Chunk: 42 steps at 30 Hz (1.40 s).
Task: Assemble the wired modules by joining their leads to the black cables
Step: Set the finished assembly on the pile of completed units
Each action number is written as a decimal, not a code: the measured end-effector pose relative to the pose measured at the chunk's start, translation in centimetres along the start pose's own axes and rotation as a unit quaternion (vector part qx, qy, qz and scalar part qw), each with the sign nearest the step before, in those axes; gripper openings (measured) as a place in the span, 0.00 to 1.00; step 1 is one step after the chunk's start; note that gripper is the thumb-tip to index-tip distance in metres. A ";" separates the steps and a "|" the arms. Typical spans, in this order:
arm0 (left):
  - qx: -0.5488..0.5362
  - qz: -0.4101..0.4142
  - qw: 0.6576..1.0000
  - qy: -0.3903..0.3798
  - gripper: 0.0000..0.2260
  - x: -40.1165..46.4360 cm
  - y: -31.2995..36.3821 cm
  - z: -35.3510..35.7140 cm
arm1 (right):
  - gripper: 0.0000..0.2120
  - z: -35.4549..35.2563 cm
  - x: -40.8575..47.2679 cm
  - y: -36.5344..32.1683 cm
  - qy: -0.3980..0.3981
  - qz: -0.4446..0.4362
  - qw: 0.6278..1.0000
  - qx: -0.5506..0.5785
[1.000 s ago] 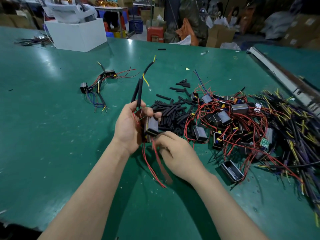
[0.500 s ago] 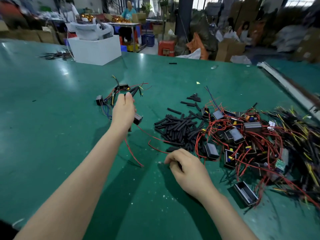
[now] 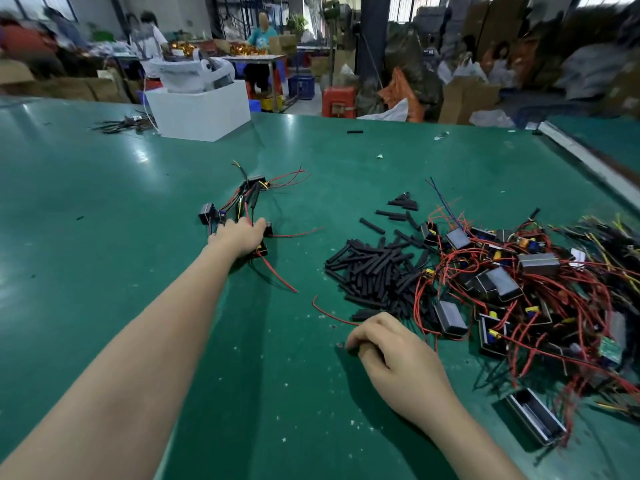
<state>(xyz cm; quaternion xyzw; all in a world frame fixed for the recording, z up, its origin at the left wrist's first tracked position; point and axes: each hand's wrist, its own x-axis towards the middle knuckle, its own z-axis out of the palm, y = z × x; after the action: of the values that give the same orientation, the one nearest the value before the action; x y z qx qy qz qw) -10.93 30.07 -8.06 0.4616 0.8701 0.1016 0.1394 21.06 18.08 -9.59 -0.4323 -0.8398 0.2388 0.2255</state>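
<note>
green table (image 3: 104, 237), black tubing pieces (image 3: 374, 271), red-wired black modules (image 3: 502, 282), white box (image 3: 201, 109)

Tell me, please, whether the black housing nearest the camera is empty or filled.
Empty: the black housing lies open side up, its bare inner walls visible, nothing inside.

Green table (image 3: 86, 209), white box (image 3: 199, 110) w/ white bag at far edge, red stool (image 3: 338, 102) & cardboard boxes (image 3: 464, 98) behind

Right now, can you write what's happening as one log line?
left hand: setting module by finished bunch | right hand: curled on table, beside sleeve pile | next: pick module
</note>
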 end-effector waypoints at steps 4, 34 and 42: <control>-0.006 0.052 0.998 0.025 0.19 -2.8 -0.7 -0.2 | 0.11 -0.1 0.0 -0.1 -0.003 0.006 1.000 0.003; -0.383 0.126 0.913 0.068 0.04 -8.7 1.6 -10.0 | 0.12 -0.3 -0.2 -0.2 -0.006 0.003 1.000 0.020; 0.151 0.040 0.986 -0.054 0.35 -5.2 1.4 -2.5 | 0.12 -0.2 0.0 -0.3 -0.005 -0.004 1.000 0.012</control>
<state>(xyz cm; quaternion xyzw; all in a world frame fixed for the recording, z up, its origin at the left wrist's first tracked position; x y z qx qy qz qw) -7.87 26.38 -4.51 0.5168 0.8475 -0.0504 0.1102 21.01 17.93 -9.28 -0.4247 -0.8398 0.2503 0.2275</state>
